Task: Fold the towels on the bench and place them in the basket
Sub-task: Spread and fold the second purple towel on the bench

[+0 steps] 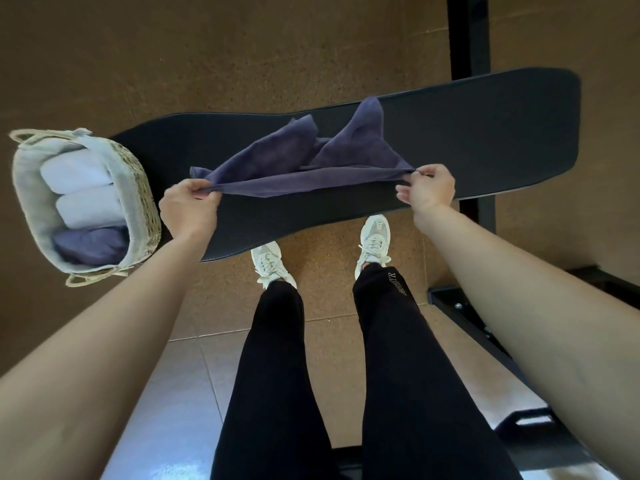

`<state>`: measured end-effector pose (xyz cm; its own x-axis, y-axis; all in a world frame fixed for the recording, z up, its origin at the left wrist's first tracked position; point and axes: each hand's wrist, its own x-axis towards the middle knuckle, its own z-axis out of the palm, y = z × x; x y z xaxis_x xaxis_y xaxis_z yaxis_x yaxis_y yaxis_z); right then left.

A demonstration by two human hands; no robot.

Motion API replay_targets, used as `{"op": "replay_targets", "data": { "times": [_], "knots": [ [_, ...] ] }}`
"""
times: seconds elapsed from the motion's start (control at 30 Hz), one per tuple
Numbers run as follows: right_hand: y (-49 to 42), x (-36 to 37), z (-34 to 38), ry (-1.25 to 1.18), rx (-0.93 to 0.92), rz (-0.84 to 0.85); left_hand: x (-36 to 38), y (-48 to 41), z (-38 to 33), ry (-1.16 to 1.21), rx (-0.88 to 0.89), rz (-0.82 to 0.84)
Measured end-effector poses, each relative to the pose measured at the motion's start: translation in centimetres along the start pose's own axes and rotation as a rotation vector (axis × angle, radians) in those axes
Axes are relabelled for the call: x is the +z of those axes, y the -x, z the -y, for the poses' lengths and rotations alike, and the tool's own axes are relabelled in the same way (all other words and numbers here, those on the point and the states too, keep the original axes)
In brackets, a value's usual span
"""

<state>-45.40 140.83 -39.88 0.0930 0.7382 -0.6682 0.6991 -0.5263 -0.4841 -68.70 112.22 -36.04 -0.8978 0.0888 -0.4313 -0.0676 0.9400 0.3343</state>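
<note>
Head view: I noted left hand (pixel 188 206) and right hand (pixel 429 187) each pinching the near edge of the purple towel (pixel 304 161) over the table (pixel 485 133). Folding step was in hand; I judged the towel wanted flattening next, with the basket (pixel 147 202) at left.

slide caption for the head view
Left hand and right hand stretch the purple towel over the black bench by the basket of folded towels.

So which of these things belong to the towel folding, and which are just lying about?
In the job: purple towel, left hand and right hand gripping it, bench, basket, folded towels inside.

Just there: black frame, shoes.
</note>
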Motion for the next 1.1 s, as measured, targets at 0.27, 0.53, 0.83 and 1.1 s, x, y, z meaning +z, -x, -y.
{"op": "replay_targets", "data": {
  "times": [0.27,0.53,0.83,1.1],
  "knots": [
    [-0.4,0.0,0.5,0.578,-0.302,-0.096,-0.5,0.0,-1.5,-0.106,-0.094,-0.067],
    [1.8,0.6,7.6,-0.150,0.070,0.052,-2.9,-1.4,-6.0,0.430,-0.144,-0.123],
    [4.3,-3.0,15.2,-0.610,-0.122,0.060,-9.5,-1.3,-11.4,0.399,0.174,-0.413],
    [5.4,-4.7,6.8,-0.288,-0.163,-0.027,-6.1,4.5,-6.6,0.334,0.036,-0.372]
  ]
}}
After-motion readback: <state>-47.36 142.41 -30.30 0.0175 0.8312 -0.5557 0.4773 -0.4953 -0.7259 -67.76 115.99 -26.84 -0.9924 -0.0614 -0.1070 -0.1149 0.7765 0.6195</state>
